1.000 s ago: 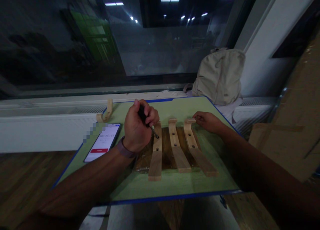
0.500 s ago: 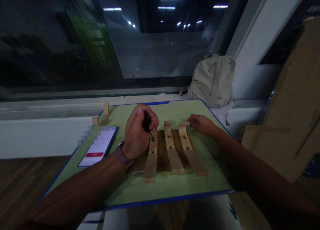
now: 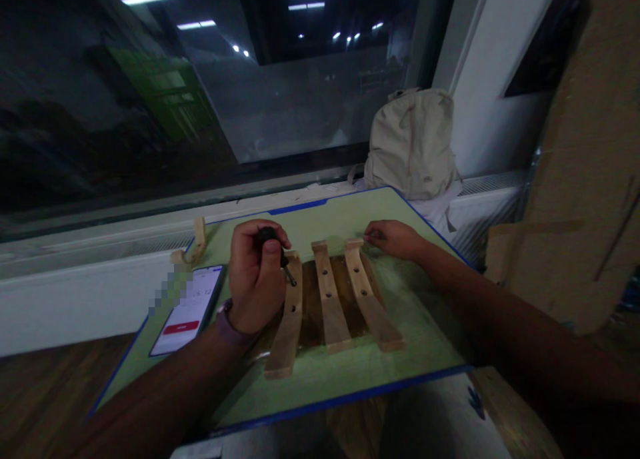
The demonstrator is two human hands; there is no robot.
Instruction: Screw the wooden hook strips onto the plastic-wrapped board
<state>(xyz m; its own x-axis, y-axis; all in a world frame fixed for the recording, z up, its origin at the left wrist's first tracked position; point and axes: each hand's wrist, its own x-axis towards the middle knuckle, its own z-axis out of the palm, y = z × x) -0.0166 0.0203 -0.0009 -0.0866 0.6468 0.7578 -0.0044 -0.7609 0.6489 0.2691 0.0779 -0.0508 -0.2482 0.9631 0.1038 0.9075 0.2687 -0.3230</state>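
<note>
My left hand (image 3: 256,282) is wrapped round a screwdriver (image 3: 269,234) with a dark handle. Its metal tip points down at the upper hole of the left wooden hook (image 3: 283,346). Beside that lie a middle wooden hook (image 3: 334,324) and a right wooden hook (image 3: 376,318), each with two dark holes and a curled far end. All three rest across a dark brown board (image 3: 311,302). My right hand (image 3: 395,239) is closed near the curled end of the right hook; what its fingertips pinch, if anything, is too small to name.
A green table (image 3: 425,332) with blue edging carries everything. To the left lie a phone (image 3: 187,312) and another wooden hook (image 3: 199,236) at the table edge. A beige backpack (image 3: 413,146) stands behind, by the window. Cardboard (image 3: 565,179) stands at the right.
My left hand has turned, showing more of its back and thumb, with the screwdriver still at the left hook. The whole view has shifted and tilted slightly. My right hand stays by the right hook.
</note>
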